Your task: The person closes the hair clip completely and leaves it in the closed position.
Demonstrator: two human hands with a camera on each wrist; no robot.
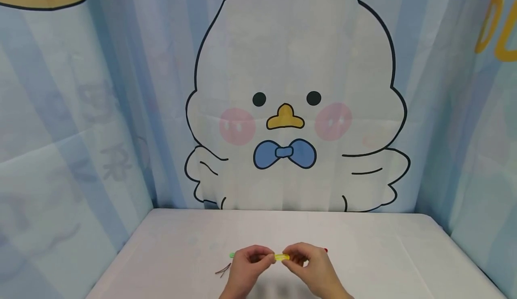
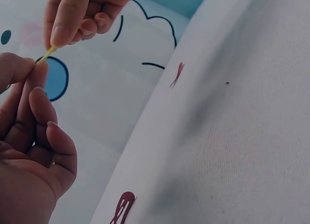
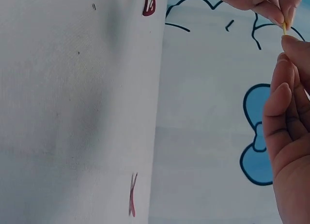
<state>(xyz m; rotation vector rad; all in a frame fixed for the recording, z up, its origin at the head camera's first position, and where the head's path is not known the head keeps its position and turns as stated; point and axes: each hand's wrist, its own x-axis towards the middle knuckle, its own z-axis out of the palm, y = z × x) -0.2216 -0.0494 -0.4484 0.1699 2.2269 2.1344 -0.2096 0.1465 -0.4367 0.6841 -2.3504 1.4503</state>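
Note:
A small yellow snap hair clip (image 1: 281, 257) is held up between both hands over the table. My left hand (image 1: 250, 265) pinches one end of it between thumb and fingertips. At the other end, my right hand (image 1: 310, 265) pinches it the same way. Both wrist views show the clip edge-on as a thin yellow strip (image 2: 47, 53), its ends covered by fingertips. In the left wrist view, the left hand's remaining fingers (image 2: 60, 141) are bent and hold nothing else.
Left of the hands lie a green piece (image 1: 232, 255) and a dark brownish-red snap clip (image 1: 223, 270) with its prongs apart. Partly behind the right hand is a red clip (image 1: 325, 250). The white table (image 1: 181, 231) ends at a curtain (image 1: 282, 186) printed with a cartoon bird.

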